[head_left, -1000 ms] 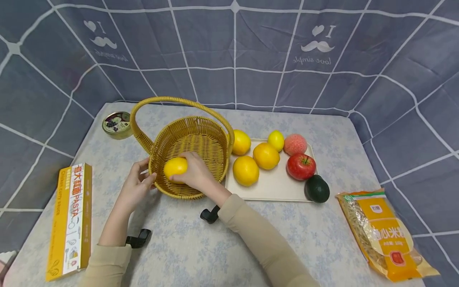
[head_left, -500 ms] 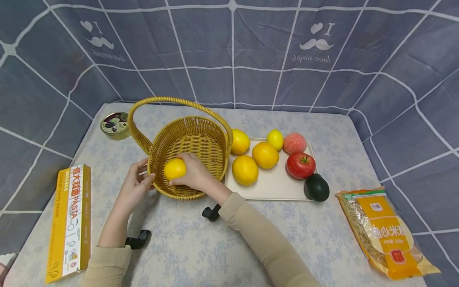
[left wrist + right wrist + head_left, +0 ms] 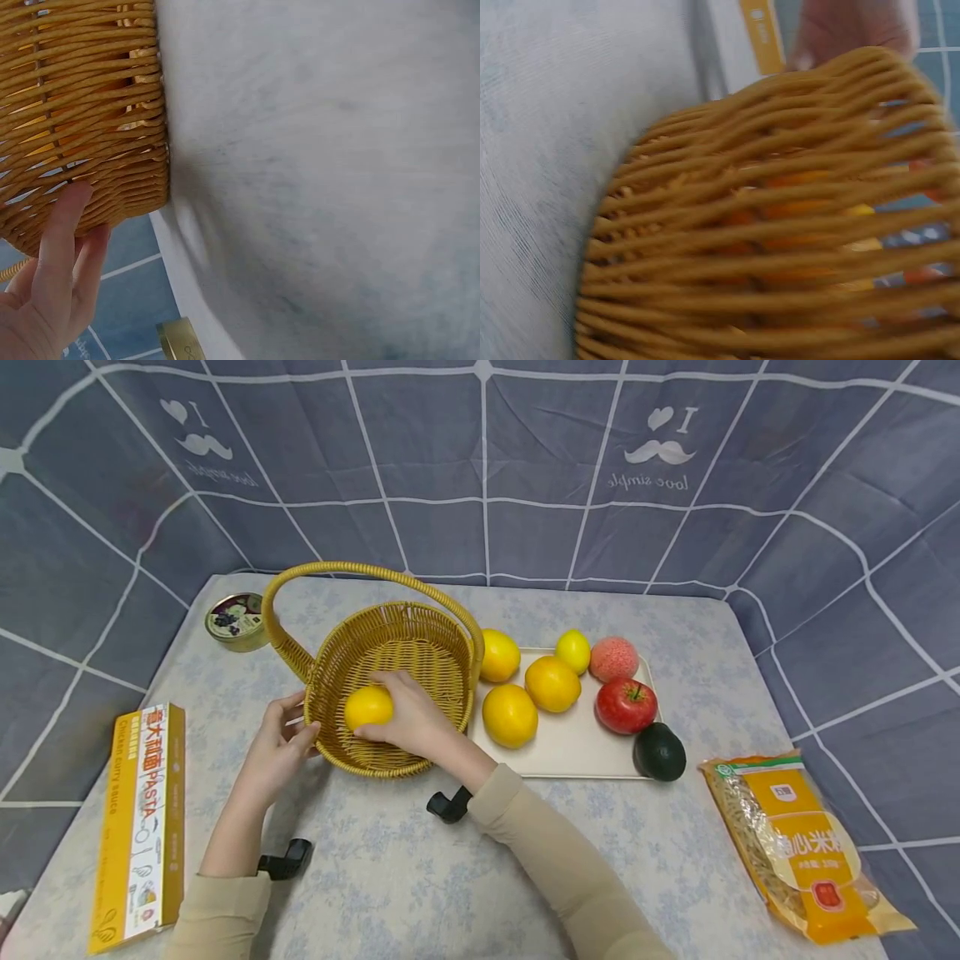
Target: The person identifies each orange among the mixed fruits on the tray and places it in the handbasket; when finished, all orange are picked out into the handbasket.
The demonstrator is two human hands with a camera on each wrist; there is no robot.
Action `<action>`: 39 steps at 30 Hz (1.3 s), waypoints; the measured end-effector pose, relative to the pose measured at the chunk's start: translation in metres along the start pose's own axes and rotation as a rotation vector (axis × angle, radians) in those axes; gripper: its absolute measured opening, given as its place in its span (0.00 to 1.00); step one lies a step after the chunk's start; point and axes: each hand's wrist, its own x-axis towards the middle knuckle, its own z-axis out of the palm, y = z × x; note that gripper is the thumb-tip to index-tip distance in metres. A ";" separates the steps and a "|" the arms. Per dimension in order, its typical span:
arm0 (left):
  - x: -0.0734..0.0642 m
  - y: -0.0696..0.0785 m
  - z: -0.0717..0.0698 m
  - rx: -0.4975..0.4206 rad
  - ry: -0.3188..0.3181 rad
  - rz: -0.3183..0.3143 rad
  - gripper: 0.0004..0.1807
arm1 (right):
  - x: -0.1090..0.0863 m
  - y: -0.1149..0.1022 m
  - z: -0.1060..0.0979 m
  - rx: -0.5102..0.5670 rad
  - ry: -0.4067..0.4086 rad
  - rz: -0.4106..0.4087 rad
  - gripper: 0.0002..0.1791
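In the head view, a yellow wicker basket with a tall hoop handle stands left of centre. My right hand reaches down inside it and holds a large yellow lemon, thumb on the near side and fingers over the far side. My left hand grips the basket's left rim, thumb at the edge and the other fingers along the outer wall. The left wrist view shows those fingers against the weave. In the right wrist view the wicker wall hides my right hand.
A cream tray right of the basket bears several lemons, a red apple, a pink round fruit and a dark green avocado. A pasta box, a tin and a noodle bag lie around.
The head view has shifted slightly. My right hand stays in the basket with the lemon, near the same spot, and my left hand keeps its grip on the rim.
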 end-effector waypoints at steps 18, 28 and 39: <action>0.000 0.001 0.000 -0.016 0.029 -0.026 0.33 | -0.087 0.042 -0.063 0.214 0.181 -0.113 0.26; -0.003 0.002 0.001 0.000 0.046 -0.030 0.33 | -0.114 0.091 -0.079 0.324 0.347 0.072 0.29; -0.002 0.002 0.003 -0.026 0.063 -0.035 0.33 | -0.111 0.103 -0.062 0.260 0.433 0.202 0.36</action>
